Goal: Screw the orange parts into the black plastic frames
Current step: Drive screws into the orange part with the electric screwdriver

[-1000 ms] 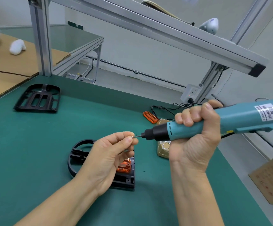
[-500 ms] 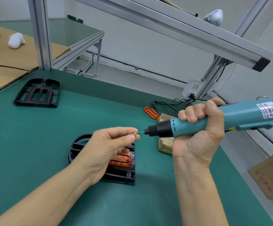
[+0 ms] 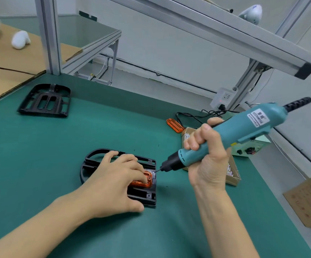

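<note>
At the centre of the frame we see a frame (image 3: 102,161) lying on the mat (image 3: 39,164), with a part (image 3: 141,180) seated in its right end. A second frame (image 3: 45,100) lies at upper left. Right of centre, a spare part (image 3: 174,125) lies behind a box of screws (image 3: 232,174).

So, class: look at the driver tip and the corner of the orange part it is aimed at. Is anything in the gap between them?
Nothing visible blocks it. The electric screwdriver in the right hand points its bit at the orange part in the black frame. The left hand presses the part, its fingers just beside the corner.
</note>
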